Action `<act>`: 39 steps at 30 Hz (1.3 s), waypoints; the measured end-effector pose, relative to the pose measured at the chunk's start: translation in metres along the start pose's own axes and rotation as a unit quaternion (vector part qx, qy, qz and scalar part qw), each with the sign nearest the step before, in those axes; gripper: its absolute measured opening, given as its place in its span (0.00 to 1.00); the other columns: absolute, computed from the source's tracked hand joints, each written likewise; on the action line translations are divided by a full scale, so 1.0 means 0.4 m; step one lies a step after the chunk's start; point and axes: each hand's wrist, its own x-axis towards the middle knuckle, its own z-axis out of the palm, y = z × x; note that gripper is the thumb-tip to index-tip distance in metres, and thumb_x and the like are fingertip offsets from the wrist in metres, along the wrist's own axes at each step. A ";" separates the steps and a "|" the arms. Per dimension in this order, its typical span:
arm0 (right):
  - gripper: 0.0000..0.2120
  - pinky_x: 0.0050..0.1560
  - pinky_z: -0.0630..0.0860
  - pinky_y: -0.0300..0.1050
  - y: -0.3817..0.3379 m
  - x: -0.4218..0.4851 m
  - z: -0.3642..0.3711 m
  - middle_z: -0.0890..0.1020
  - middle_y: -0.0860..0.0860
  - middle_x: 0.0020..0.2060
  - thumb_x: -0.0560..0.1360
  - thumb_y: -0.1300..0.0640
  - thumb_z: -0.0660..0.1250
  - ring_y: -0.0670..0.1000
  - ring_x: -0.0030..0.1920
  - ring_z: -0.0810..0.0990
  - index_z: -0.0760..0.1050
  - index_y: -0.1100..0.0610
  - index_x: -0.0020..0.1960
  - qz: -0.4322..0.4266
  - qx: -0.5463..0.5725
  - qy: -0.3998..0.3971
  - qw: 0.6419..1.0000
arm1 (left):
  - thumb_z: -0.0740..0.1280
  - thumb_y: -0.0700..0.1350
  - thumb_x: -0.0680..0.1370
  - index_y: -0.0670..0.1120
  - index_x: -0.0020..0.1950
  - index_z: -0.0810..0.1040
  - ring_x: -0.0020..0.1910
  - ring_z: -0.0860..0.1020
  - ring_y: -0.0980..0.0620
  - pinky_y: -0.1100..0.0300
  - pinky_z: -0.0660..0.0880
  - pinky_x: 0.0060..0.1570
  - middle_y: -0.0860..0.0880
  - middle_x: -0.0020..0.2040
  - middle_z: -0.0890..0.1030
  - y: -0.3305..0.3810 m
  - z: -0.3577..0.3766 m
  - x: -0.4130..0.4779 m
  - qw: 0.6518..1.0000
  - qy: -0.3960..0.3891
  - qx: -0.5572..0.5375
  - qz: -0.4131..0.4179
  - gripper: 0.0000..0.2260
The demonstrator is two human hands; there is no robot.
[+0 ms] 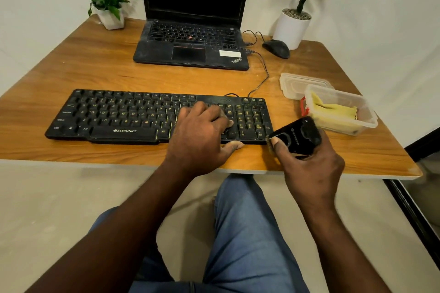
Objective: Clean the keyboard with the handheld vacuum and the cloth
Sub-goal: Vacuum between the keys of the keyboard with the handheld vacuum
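Note:
A black keyboard [119,114] with yellow lettering lies across the front of the wooden table [95,66]. My left hand [202,131] rests flat on the keyboard's right part, fingers over the arrow keys and thumb at its front edge. My right hand [312,169] grips a small black handheld vacuum [297,135] just off the keyboard's right end, its nozzle pointing toward the number pad corner. A yellow cloth [333,109] lies folded inside an open clear plastic box [366,112] to the right.
The box's lid [297,83] lies behind it. A dusty black laptop [190,50] stands open at the back, with a black mouse [276,48] and cables to its right. A flower pot [110,19] and a white plant pot [291,28] stand in the far corners.

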 end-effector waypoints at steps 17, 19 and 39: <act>0.12 0.47 0.83 0.52 0.009 0.013 0.013 0.87 0.47 0.45 0.71 0.58 0.79 0.48 0.46 0.86 0.82 0.50 0.51 0.117 0.216 -0.132 0.960 | 0.64 0.70 0.74 0.51 0.62 0.83 0.56 0.73 0.48 0.48 0.71 0.53 0.52 0.56 0.80 0.001 0.000 -0.002 1.000 -0.021 0.009 -0.001 0.28; 0.12 0.45 0.81 0.48 0.007 0.028 0.012 0.88 0.47 0.46 0.71 0.57 0.79 0.48 0.46 0.86 0.82 0.50 0.52 0.126 0.227 -0.136 0.956 | 0.66 0.69 0.74 0.51 0.62 0.83 0.56 0.73 0.48 0.48 0.71 0.53 0.52 0.56 0.80 0.002 0.000 -0.003 1.000 -0.018 0.004 -0.002 0.27; 0.33 0.51 0.84 0.57 0.110 0.107 -0.058 0.83 0.49 0.58 0.71 0.43 0.77 0.51 0.55 0.83 0.68 0.46 0.71 0.154 0.047 -0.092 0.983 | 0.63 0.70 0.74 0.50 0.60 0.84 0.55 0.74 0.49 0.49 0.70 0.51 0.53 0.54 0.81 -0.004 0.004 0.001 1.000 0.004 0.001 0.007 0.28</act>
